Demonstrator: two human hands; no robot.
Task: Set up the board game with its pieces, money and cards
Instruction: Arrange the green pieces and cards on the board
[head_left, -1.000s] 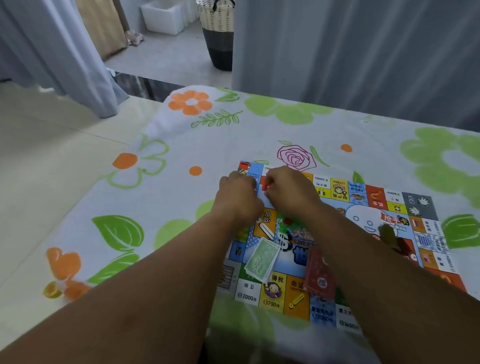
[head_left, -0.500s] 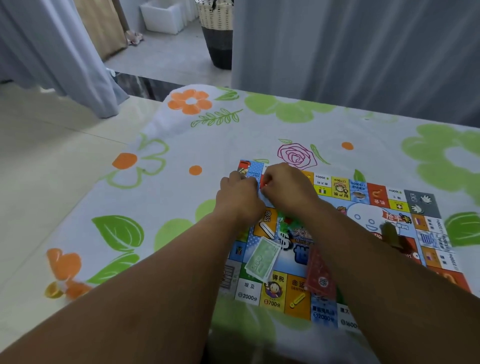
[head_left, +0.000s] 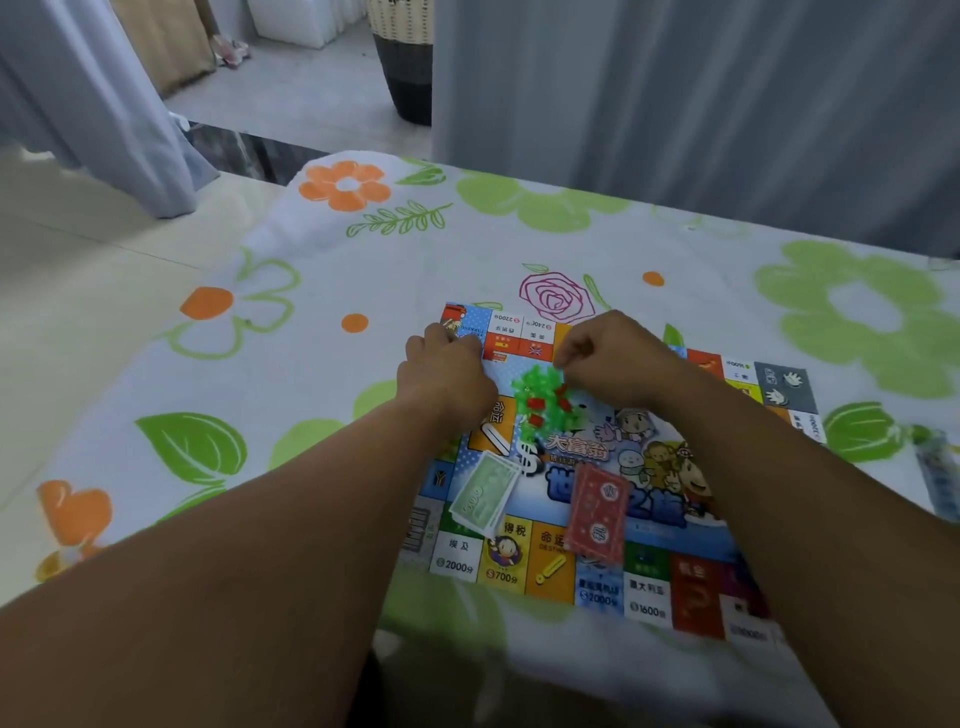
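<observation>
Board-game houses (head_left: 540, 400), small green and red plastic pieces, lie heaped on the game board (head_left: 457, 564) near its far left corner, between both hands. They are best kept in one tidy pile, apart from the green banknotes (head_left: 483, 493) and red banknotes (head_left: 597, 512). The left hand (head_left: 447, 369) and right hand (head_left: 613, 364) have curled fingers; I cannot tell whether they pinch anything. The colourful board lies flat on the flowered tablecloth (head_left: 311, 395).
</observation>
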